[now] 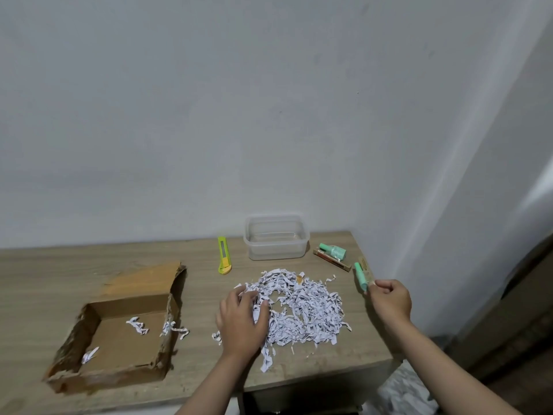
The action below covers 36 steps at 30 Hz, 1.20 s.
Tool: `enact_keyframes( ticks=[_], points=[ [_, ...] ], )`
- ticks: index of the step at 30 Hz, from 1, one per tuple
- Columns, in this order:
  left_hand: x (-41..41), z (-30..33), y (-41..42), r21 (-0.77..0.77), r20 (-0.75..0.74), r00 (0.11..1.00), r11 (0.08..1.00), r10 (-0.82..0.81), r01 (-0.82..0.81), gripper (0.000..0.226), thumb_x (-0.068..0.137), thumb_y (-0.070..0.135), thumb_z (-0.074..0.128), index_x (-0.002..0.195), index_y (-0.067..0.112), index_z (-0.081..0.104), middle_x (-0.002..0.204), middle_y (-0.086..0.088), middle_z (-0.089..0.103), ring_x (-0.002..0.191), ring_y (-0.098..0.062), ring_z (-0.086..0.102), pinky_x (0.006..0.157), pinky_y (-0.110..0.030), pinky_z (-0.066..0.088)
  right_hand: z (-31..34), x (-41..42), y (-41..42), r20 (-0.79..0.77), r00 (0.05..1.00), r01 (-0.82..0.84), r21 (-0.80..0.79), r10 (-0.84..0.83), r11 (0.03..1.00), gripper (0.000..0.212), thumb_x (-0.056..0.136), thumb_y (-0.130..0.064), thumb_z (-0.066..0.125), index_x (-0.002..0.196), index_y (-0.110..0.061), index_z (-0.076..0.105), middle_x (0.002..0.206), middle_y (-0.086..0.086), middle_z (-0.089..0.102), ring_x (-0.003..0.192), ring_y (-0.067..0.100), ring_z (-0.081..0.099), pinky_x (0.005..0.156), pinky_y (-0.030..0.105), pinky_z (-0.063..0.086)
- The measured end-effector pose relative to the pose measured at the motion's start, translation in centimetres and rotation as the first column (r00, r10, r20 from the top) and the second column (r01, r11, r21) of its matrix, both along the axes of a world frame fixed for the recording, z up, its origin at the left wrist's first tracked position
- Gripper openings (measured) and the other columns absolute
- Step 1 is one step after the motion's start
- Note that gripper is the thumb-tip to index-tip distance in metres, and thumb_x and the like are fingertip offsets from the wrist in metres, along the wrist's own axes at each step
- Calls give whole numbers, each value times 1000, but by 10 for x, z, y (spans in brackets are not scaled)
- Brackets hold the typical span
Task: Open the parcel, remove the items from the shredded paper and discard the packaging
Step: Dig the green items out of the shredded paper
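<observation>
Because the head camera looks down over both arms, the whole sorting job shows at once on the desk (59,265). The torn cardboard parcel (119,333) sits open at the left with only a few stray strips inside, so its filling has evidently been tipped out: the shredded paper (308,310) lies heaped in the middle, spread thin enough to search. The left hand (242,319) rests on the pile's near-left edge, fingers loosely curled into the strips, seemingly raking for anything buried. The right hand (389,301) is lifted beside the pile, its grip pinched on a mint-green tube with a card backing (363,275), probably bound for the like items (332,254) already parked at the back right. A clear plastic tub (276,238) stands behind the heap, and a green-and-yellow cutter (223,256) lies left of it, well away from the hands.
</observation>
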<state>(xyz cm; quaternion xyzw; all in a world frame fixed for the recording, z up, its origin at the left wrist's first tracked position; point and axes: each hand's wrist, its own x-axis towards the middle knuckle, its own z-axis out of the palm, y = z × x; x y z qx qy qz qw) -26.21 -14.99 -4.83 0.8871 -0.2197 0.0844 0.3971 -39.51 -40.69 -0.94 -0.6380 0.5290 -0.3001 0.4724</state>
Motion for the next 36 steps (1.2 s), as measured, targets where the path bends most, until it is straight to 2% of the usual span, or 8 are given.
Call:
enact_keyframes(
  ticks=[7,9,12,15,20,24,30,36],
  points=[
    [1,-13,-1,-33,40,999,999,32,-31,39,81,53,46,90,20,62,87,4,50,76,-20,56,61,-33,45,-28,1,2,-130,991,-37,-9,36,999,7,79,-18,67,82,-13,65,78,3,65,80,23,61,78,30,47],
    [0,-14,1,-31,17,999,999,40,-39,39,81,55,43,88,21,61,84,6,51,75,-18,56,66,-35,44,-27,1,3,-176,981,-85,-36,78,996,6,79,-19,67,74,-18,62,75,1,64,80,25,62,75,31,47],
    [-2,-12,0,62,29,994,993,101,-103,38,79,58,39,87,29,62,85,13,53,83,-14,51,78,-34,28,-28,1,0,-229,965,-151,-74,131,986,12,79,-19,65,69,-21,60,81,4,66,83,28,61,73,30,46],
    [-3,-8,1,72,-5,994,992,106,-106,42,77,61,37,94,34,65,103,12,53,101,-16,48,89,-38,19,-32,1,3,-304,946,-175,-184,114,967,11,79,-22,63,87,-16,68,101,12,65,101,33,55,85,38,46],
    [-4,-11,6,3,-104,995,1000,-9,9,67,75,67,42,135,38,41,148,-3,28,137,-25,22,109,-52,19,-24,4,32,-265,928,-363,-473,264,802,24,83,-21,61,106,-15,61,106,4,54,108,22,47,84,29,42],
    [-1,-16,3,74,-166,986,997,17,-5,84,72,76,36,144,35,27,158,-6,9,145,-27,6,114,-55,4,-31,14,51,-271,809,-588,-406,522,700,44,86,-46,56,126,-27,49,130,-7,48,122,10,43,97,27,39],
    [3,-15,-10,176,-228,973,984,34,7,89,71,81,24,146,35,21,159,-3,10,147,-21,2,115,-51,-2,-52,32,62,-384,757,-638,-259,529,725,91,70,-85,24,145,-32,25,156,-4,23,144,15,16,118,46,17],
    [4,-13,-40,106,-250,968,993,-27,55,74,81,71,22,145,33,27,156,3,24,144,-17,16,116,-47,11,-48,60,67,-360,693,-712,-207,625,671,59,92,-55,33,146,-36,19,157,-6,19,146,14,9,119,45,1]
  ],
)
